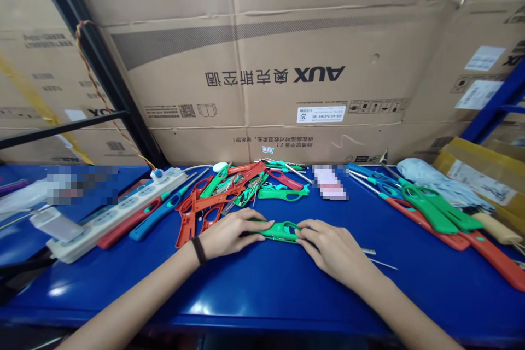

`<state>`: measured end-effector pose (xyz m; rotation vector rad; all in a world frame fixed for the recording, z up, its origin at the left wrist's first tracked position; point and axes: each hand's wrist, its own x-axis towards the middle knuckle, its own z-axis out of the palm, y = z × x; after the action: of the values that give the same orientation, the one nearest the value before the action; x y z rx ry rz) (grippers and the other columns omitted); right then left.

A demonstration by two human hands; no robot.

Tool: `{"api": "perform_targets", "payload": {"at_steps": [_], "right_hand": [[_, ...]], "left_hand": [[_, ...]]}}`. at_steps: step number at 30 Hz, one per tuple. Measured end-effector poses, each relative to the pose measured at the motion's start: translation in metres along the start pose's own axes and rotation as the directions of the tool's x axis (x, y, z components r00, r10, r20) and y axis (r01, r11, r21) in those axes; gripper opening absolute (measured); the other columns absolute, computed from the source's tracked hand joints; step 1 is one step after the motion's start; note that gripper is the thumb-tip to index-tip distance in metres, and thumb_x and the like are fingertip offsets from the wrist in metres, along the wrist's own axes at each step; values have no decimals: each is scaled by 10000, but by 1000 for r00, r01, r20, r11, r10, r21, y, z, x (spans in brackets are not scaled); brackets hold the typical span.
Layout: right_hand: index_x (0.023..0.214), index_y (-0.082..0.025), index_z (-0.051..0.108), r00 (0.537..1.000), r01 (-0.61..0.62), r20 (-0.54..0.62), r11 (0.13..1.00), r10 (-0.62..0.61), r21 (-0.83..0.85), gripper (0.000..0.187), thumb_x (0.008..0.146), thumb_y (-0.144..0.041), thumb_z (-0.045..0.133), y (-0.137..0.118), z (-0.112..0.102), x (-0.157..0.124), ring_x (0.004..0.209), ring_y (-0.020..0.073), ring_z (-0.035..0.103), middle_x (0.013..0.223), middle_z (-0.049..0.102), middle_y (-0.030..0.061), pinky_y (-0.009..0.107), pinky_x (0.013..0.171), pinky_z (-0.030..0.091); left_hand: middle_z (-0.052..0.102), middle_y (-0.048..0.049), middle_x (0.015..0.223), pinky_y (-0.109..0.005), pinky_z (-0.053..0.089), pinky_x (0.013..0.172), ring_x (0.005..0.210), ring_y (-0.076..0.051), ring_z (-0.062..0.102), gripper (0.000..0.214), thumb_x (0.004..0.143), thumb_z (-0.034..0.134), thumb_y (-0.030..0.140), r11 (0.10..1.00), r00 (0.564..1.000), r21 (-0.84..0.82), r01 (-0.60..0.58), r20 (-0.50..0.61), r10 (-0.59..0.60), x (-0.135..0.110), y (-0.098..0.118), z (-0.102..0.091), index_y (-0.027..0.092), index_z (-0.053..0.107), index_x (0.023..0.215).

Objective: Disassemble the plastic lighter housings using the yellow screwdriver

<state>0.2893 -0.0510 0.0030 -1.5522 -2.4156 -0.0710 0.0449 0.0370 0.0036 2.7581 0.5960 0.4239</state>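
Observation:
A green plastic lighter handle shell (281, 231) lies flat on the blue table (262, 290), held between both hands. My left hand (232, 232) has its fingers closed over the shell's left end; a dark band sits on that wrist. My right hand (328, 246) pinches the shell's right end with fingers and thumb. Just behind the hands lies a heap of orange, red and green handle shells and small parts (229, 194).
A white power strip (118, 210) and red and blue long lighters (156, 213) lie at left. Assembled green, red and blue lighters (430, 210) fan out at right beside a grey cloth (438, 180). Thin metal rods (379, 260) rest by my right wrist. Large cardboard boxes (287, 65) stand behind.

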Motion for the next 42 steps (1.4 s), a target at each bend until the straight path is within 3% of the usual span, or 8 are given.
{"api": "perform_targets", "payload": {"at_steps": [5, 9, 21, 32, 42], "right_hand": [[998, -213, 642, 999, -45, -1, 996, 46, 78, 194, 903, -209, 473, 2, 0, -4, 970, 219, 646, 1105, 672, 65, 322, 752, 526], [997, -211, 628, 998, -61, -16, 992, 63, 111, 187, 906, -230, 467, 2, -6, -2, 963, 225, 649, 1098, 675, 68, 328, 737, 529], [985, -221, 629, 993, -117, 19, 992, 116, 42, 166, 899, -227, 486, -5, -3, -7, 840, 220, 667, 1009, 701, 48, 314, 653, 525], [1021, -236, 668, 987, -160, 25, 987, 159, 34, 201, 893, -227, 513, 3, -5, -3, 917, 228, 670, 1082, 696, 44, 342, 755, 539], [988, -226, 637, 994, -107, 28, 992, 105, 61, 162, 894, -220, 505, 11, -9, 3, 906, 216, 656, 1028, 697, 39, 313, 703, 514]], "left_hand": [[571, -69, 1179, -355, 461, 934, 1053, -195, 556, 381, 917, 508, 215, 1000, 999, 9, -7, -50, 7, -2, 4, 6, 273, 505, 1293], [568, -60, 1202, -355, 451, 952, 1078, -191, 550, 387, 911, 527, 222, 999, 998, -36, 6, -68, -8, -2, 5, 6, 285, 502, 1292], [599, -45, 1150, -315, 452, 926, 1024, -171, 580, 349, 875, 595, 238, 986, 999, -163, 30, -34, -36, 3, 3, 3, 280, 574, 1220], [619, -48, 1097, -336, 470, 882, 969, -181, 594, 372, 830, 651, 293, 981, 998, -187, 55, -31, -62, 10, -1, 4, 285, 592, 1198], [618, -44, 1087, -338, 470, 881, 965, -176, 591, 399, 825, 655, 325, 978, 996, -201, 51, -58, -64, 10, -5, 7, 293, 576, 1214]]}}
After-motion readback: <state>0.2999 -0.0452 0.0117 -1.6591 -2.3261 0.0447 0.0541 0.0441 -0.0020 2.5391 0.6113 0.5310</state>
